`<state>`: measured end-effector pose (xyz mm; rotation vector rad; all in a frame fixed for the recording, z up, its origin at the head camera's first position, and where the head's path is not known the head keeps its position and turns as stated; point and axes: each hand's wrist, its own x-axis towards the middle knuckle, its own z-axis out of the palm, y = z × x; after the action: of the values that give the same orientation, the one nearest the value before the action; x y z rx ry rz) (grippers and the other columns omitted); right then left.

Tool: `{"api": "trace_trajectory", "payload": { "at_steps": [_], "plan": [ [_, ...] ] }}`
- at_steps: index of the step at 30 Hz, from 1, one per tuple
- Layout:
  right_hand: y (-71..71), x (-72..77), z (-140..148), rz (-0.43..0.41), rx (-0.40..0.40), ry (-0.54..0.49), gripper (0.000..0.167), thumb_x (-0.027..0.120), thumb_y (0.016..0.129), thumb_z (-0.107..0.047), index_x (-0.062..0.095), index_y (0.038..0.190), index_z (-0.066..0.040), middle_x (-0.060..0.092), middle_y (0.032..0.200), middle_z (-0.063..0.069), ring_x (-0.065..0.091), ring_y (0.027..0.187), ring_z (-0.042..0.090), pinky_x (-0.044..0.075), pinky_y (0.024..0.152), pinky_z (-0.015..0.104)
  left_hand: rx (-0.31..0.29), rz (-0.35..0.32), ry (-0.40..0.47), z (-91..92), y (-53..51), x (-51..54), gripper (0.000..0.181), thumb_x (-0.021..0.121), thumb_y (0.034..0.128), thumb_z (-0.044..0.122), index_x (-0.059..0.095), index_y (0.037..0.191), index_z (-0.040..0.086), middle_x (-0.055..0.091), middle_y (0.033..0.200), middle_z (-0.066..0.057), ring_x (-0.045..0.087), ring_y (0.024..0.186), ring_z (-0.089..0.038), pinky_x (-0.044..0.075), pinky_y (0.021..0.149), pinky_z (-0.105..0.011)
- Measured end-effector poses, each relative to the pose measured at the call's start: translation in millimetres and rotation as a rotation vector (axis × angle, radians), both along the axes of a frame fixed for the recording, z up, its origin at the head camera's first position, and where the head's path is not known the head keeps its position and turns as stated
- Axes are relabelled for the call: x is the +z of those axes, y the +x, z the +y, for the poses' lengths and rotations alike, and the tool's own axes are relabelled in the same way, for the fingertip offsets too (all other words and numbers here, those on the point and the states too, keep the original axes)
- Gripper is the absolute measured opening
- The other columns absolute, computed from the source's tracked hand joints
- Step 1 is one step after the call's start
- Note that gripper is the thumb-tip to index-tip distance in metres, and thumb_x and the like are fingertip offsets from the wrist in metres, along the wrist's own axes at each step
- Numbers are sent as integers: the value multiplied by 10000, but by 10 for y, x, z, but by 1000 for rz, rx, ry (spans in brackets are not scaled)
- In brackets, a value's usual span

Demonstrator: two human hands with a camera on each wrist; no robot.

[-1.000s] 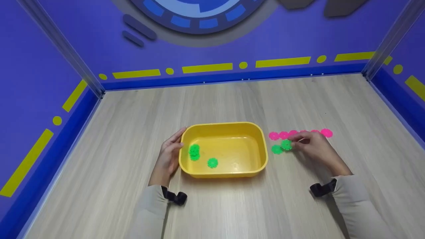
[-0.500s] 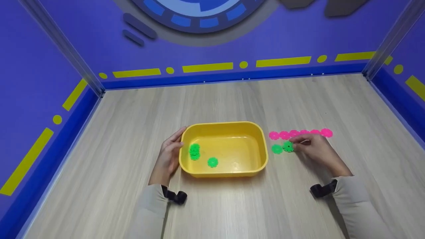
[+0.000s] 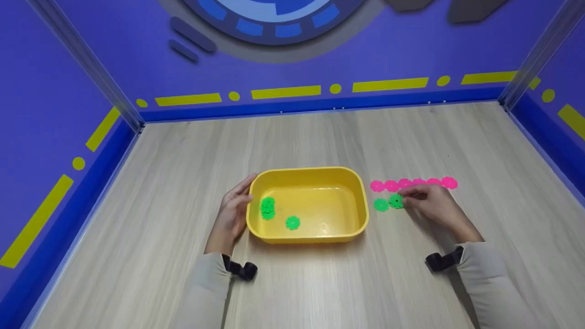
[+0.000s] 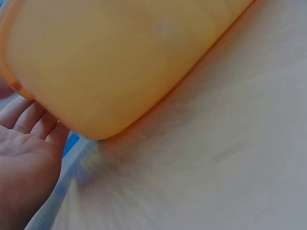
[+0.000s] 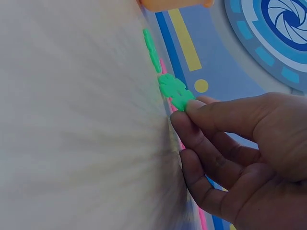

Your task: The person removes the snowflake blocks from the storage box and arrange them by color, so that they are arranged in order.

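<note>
Your right hand [image 3: 434, 208] pinches a green plastic disc [image 3: 394, 203], tilted toward you; left hand [image 3: 232, 214] grips the left edge of a yellow plastic tub [image 3: 329, 212].

Toward the right edge of the surface [image 3: 343, 283], some pink discs [image 3: 404, 182] are partly covered by the fingers [image 3: 413, 188] of the right hand [image 3: 436, 206]. The overlapped green discs [image 3: 268, 209] in the yellow tub [image 3: 329, 210] cannot be counted. In the head view, the surface's near edge is cut off; in the left wrist view, its grain is blurred.
</note>
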<state>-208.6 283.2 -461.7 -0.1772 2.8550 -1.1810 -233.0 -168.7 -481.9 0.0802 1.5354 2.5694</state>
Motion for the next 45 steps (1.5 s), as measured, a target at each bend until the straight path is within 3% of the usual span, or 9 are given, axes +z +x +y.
{"api": "trace_trajectory", "payload": {
  "at_steps": [13, 20, 31, 45],
  "plan": [
    [-15, -34, 10, -19, 8, 7, 258, 651, 880, -108, 705, 1113, -10, 701, 1090, 172, 615, 1058, 311, 457, 758, 105, -3, -1, 6, 5, -5, 0, 622, 413, 844, -101, 292, 1454, -96, 295, 1548, -201, 303, 1426, -255, 264, 1167, -361],
    [-14, -13, 8, -47, 8, 9, 267, 657, 882, -126, 702, 1122, -19, 694, 1105, 173, 614, 1055, 312, 468, 748, 126, 0, -13, 15, 8, 4, 14, 626, 416, 843, -97, 294, 1457, -90, 315, 1540, -197, 366, 1386, -223, 314, 1146, -339],
    [-28, -32, 11, -11, 11, 30, 249, 663, 862, -96, 718, 1091, -18, 715, 1062, 149, 629, 987, 222, 463, 739, 103, -4, -14, 10, 8, 20, 19, 614, 410, 854, -96, 306, 1459, -75, 293, 1557, -176, 318, 1419, -227, 293, 1150, -325],
    [-18, -28, 11, -3, 21, 37, 235, 670, 861, -102, 720, 1072, -12, 714, 1045, 150, 622, 980, 243, 472, 734, 128, -9, 5, 6, 5, 11, 10, 615, 411, 854, -97, 299, 1458, -84, 293, 1550, -197, 338, 1404, -224, 317, 1142, -313]
  ]
}}
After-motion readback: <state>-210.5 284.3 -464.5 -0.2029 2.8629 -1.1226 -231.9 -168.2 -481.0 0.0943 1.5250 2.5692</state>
